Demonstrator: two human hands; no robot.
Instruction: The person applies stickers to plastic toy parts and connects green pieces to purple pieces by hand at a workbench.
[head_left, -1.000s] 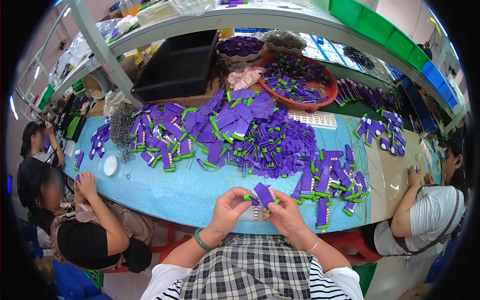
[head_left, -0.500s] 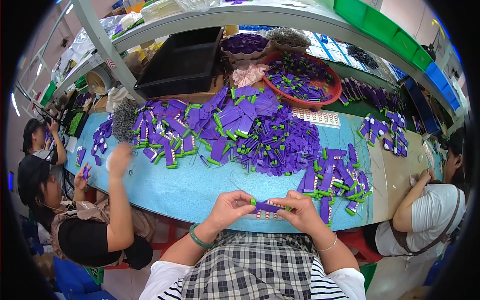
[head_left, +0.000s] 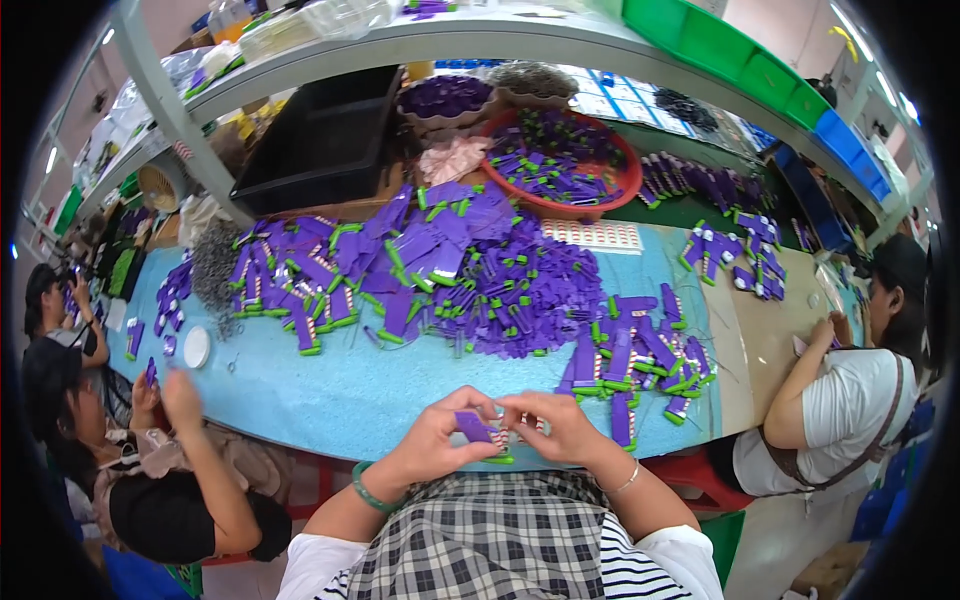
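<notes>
My left hand (head_left: 440,436) is closed on a purple tab (head_left: 474,427) near the table's front edge. A green end shows below my fingers, and red-and-white stripes lie beside the tab. My right hand (head_left: 560,428) is close against it, thumb and fingertips pinched together at the left fingertips. What that pinch holds, if anything, is too small to make out. Under the right fingers shows part of a red-and-white striped sticker sheet (head_left: 536,424). Right of my hands lies a pile of purple tabs with green ends and striped stickers (head_left: 640,350).
A large heap of purple pieces (head_left: 540,290) covers the table's middle. Behind it stand a red basin (head_left: 630,185) of purple and green parts and a black tray (head_left: 310,150). A shelf (head_left: 400,42) crosses above. Co-workers sit left (head_left: 150,480) and right (head_left: 840,400).
The purple tab, stretched between both hands before, is now turned upright in my left hand. My right hand has let go of its end and moved in toward my left fingertips. The view has shifted.
</notes>
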